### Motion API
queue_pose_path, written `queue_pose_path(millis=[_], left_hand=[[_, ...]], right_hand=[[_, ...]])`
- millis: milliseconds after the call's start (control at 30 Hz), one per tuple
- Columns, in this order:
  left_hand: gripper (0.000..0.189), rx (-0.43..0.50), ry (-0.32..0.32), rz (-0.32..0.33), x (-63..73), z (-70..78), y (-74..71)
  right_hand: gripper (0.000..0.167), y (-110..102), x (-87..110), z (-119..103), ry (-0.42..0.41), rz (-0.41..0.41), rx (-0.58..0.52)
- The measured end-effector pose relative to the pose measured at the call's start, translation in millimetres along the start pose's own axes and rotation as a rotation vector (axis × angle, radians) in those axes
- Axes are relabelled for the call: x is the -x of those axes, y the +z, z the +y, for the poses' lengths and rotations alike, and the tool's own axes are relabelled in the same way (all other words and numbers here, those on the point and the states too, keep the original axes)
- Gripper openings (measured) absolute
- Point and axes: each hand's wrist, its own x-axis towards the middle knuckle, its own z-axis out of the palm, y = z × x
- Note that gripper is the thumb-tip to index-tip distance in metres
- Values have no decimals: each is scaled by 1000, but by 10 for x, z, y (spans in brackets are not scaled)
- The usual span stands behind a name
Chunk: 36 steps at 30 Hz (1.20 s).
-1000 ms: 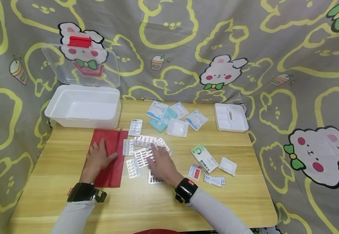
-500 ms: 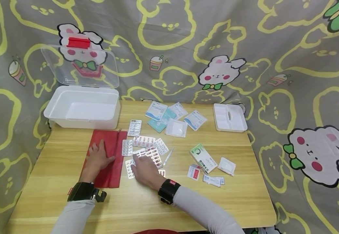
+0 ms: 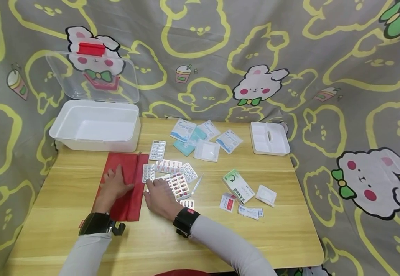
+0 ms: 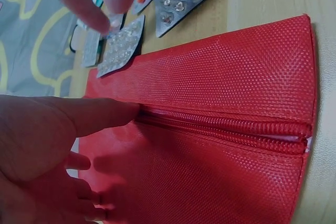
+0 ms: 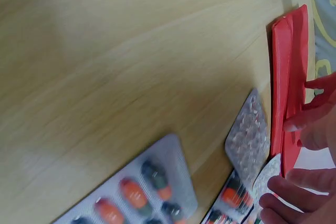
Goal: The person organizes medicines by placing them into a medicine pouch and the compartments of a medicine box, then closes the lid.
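Note:
A flat red zip pouch (image 3: 120, 168) lies on the left of the table. My left hand (image 3: 113, 188) rests on it with spread fingers, and in the left wrist view the thumb (image 4: 105, 115) touches the parted zipper. My right hand (image 3: 162, 197) is just right of the pouch, over the blister packs, fingers loosely bent and fingertips right at a silver pack (image 3: 148, 171). The right hand partly hides a pack of red-and-dark capsules (image 3: 180, 186). In the right wrist view, a clear-bubbled blister pack (image 5: 248, 135) lies between the fingers (image 5: 296, 192) and the pouch.
A white box (image 3: 96, 132) with its clear lid up stands back left. Surgical packets (image 3: 184, 129) lie at the back middle, a divided white tray (image 3: 270, 140) back right. Nearer are a green-white carton (image 3: 239, 186), small sachets (image 3: 249, 211) and a white thermometer-like stick (image 3: 197, 184).
My right hand has moved left across the blister packs toward the pouch, uncovering the capsule packs and the white stick. My left hand has stayed on the pouch.

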Motion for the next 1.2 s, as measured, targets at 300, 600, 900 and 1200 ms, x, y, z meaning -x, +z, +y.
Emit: queue_pose_path(millis=[300,600,900,1200], left_hand=[[102,4,-23,-65,-31,27,-45],[98,-8,-48,-122,-64,64,-85],[97,-3,-60,-142,-49,86,-116],[100,2,-67,-149,-67,74,-107]], right_hand=[[31,64,-114,-175,21,-44,73],[27,95,-308,-228,72,-62,28],[21,74,-408,-289,52,-44,72],[19,117,-414,-281,57,-14,92]])
